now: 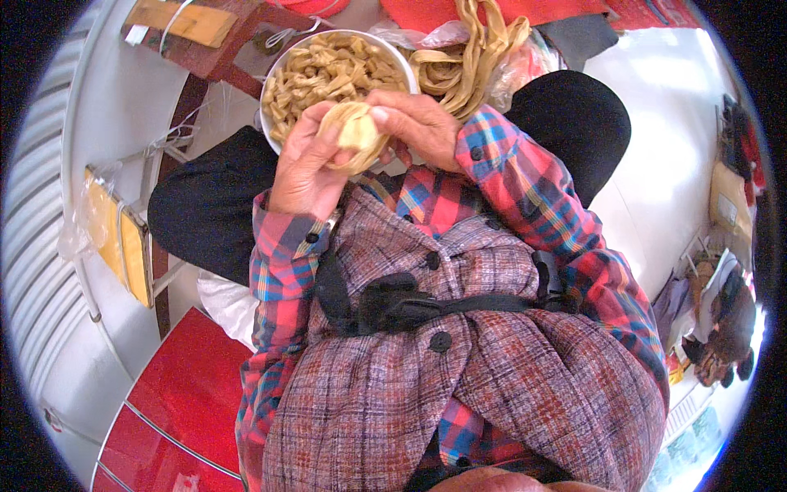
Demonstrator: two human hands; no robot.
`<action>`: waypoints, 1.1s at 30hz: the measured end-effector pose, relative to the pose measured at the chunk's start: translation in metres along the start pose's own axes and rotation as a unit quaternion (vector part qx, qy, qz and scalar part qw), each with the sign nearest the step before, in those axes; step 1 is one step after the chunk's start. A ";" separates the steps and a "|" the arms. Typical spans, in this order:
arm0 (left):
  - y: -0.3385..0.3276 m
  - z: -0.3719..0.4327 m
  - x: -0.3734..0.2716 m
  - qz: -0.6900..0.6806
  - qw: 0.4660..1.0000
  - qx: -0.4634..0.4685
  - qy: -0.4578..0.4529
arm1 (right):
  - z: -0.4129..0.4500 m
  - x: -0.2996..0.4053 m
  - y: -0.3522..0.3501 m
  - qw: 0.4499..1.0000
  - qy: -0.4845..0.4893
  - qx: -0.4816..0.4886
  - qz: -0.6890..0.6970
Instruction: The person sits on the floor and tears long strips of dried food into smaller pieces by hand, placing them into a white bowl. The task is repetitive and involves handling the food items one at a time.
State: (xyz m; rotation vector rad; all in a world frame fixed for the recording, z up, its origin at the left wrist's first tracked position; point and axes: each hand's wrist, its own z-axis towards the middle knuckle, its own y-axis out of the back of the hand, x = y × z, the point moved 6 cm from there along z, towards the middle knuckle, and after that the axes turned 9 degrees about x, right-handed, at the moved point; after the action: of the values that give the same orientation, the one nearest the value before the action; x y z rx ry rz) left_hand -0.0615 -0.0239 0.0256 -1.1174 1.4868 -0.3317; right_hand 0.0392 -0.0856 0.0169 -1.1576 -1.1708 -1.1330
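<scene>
My left hand [315, 157] is closed around a rolled bundle of pale tan strips [356, 135], with its thumb across the near side. My right hand [418, 126] touches the bundle's right side, thumb and fingers on its edge. Just beyond both hands stands a white round basin [413, 77] filled with short, knotted-looking tan pieces [338, 67]. To the basin's right, long flat strips of the same tan colour [452, 74] lie in loose loops over clear plastic. What the strips are made of cannot be told.
A dark red wooden frame [203, 55] stands at the upper left. Below it is a yellow board [120, 237] tied with cord. Red panels [184, 381] lie at lower left. My knees, in black trousers, are on both sides. Hanging clothes or bags [713, 313] show at far right.
</scene>
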 end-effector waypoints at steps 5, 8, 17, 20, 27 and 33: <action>0.007 0.001 -0.006 0.250 0.967 -0.004 -0.044 | -0.004 -0.012 -0.001 0.995 -0.065 0.034 0.061; -0.005 0.003 -0.009 0.393 0.916 0.055 -0.062 | -0.005 -0.013 -0.003 0.995 -0.064 0.023 0.074; -0.004 0.009 -0.003 0.426 0.903 0.041 -0.025 | -0.001 -0.005 -0.004 0.995 -0.091 0.022 0.034; -0.002 0.010 -0.002 0.376 0.926 0.008 -0.008 | 0.001 -0.003 -0.001 0.997 -0.074 -0.028 -0.011; 0.001 0.011 0.008 0.143 0.988 0.055 0.023 | -0.002 -0.008 0.011 0.973 -0.154 -0.100 -0.139; 0.007 0.010 0.019 -0.022 0.975 0.186 0.115 | -0.001 0.001 0.010 0.987 -0.083 -0.086 -0.108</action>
State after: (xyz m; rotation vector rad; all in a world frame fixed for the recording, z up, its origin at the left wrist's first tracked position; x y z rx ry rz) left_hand -0.0533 -0.0311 0.0063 -0.8303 1.5223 -0.7596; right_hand 0.0497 -0.0863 0.0174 -1.2991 -1.3730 -1.3445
